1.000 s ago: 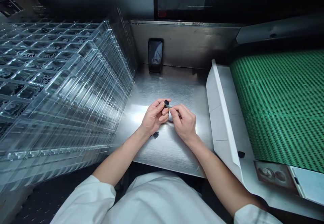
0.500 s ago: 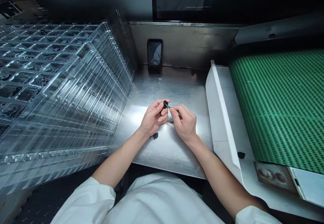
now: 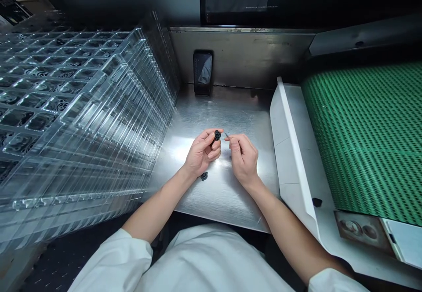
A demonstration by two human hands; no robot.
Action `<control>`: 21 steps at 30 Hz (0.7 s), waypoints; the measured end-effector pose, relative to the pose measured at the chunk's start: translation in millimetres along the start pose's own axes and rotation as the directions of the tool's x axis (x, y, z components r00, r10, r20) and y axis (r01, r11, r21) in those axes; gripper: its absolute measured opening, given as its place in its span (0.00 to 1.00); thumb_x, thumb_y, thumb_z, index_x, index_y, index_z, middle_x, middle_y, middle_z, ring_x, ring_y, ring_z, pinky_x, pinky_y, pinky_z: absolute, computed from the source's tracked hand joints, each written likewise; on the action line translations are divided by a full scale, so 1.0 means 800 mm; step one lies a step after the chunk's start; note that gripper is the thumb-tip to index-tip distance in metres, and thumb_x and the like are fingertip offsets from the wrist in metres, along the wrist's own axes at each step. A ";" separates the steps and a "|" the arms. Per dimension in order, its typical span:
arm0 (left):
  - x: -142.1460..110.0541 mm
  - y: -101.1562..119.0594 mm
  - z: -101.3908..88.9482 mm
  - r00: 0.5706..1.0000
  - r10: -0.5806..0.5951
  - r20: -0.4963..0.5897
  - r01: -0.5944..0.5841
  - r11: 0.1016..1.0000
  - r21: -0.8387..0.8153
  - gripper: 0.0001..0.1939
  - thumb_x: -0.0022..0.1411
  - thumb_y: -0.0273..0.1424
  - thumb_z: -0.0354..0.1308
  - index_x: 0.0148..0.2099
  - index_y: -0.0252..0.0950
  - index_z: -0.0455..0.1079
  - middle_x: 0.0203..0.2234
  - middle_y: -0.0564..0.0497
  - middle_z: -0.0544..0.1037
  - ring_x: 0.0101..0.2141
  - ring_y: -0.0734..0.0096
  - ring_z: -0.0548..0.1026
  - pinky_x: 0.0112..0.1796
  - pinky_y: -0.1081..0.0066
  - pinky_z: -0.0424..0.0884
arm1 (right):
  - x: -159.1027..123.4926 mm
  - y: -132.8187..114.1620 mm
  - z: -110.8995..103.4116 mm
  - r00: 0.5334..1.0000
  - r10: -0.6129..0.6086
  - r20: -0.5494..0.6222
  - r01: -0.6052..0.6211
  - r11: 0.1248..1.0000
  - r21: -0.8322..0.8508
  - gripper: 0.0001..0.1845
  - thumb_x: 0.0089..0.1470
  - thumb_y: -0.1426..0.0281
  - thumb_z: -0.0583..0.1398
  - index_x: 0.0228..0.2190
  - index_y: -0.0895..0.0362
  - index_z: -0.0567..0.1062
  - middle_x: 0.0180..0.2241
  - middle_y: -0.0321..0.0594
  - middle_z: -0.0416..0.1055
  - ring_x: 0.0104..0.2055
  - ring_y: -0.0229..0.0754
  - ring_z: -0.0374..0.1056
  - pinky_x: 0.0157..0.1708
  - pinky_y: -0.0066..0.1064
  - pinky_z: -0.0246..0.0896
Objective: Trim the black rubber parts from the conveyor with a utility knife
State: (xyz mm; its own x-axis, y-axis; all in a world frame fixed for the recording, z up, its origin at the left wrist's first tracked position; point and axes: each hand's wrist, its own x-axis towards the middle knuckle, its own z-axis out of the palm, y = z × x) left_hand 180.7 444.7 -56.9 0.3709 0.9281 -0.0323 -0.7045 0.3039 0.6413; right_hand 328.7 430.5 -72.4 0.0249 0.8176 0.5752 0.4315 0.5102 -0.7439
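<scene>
Between the thumb and fingers of my left hand is a small round black plastic part with holes in its face. My right hand is closed around a thin pointed blade, most of which the fingers hide. Its tip points up and left, a short gap away from the part. Another black plastic piece lies on the metal tabletop, just below my left wrist.
Stacked clear plastic trays with black parts in their pockets rise on the left. A phone leans against the back wall. To the right, a white guard borders a green conveyor belt; a dark piece lies beside it.
My right hand has drawn the blade back to the right, off the black part. The part's holed face now shows more fully in my left hand.
</scene>
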 end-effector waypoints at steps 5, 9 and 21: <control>0.000 -0.003 0.000 0.999 -0.040 -0.005 0.040 0.997 0.064 0.15 0.64 0.35 0.66 0.48 0.33 0.72 0.23 0.55 0.65 0.17 0.82 0.59 0.20 0.78 0.52 | 0.002 0.003 0.002 0.996 0.088 0.015 -0.089 0.995 0.045 0.15 0.68 0.59 0.60 0.37 0.58 0.77 0.33 0.37 0.70 0.35 0.33 0.64 0.36 0.27 0.58; -0.001 -0.008 0.002 0.999 -0.037 -0.007 0.038 0.984 0.173 0.19 0.63 0.40 0.67 0.49 0.33 0.72 0.23 0.55 0.66 0.18 0.80 0.62 0.19 0.78 0.53 | 0.001 0.004 0.002 0.990 0.138 0.018 -0.139 0.986 0.096 0.14 0.65 0.61 0.62 0.33 0.59 0.76 0.31 0.36 0.69 0.33 0.32 0.63 0.35 0.26 0.58; 0.009 -0.011 -0.008 0.987 -0.001 -0.160 -0.004 1.000 -0.030 0.11 0.70 0.31 0.59 0.49 0.35 0.62 0.38 0.44 0.78 0.37 0.66 0.80 0.40 0.67 0.77 | 0.004 0.004 -0.004 0.997 0.063 -0.033 -0.063 0.998 -0.001 0.15 0.69 0.61 0.58 0.35 0.59 0.76 0.32 0.37 0.69 0.32 0.33 0.61 0.34 0.28 0.56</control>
State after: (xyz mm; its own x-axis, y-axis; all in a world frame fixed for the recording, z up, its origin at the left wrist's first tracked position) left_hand 185.7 449.8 -68.1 0.2703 0.9502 -0.1554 -0.7236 0.3069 0.6182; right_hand 333.0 433.4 -71.8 0.0820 0.8389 0.5381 0.4297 0.4574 -0.7786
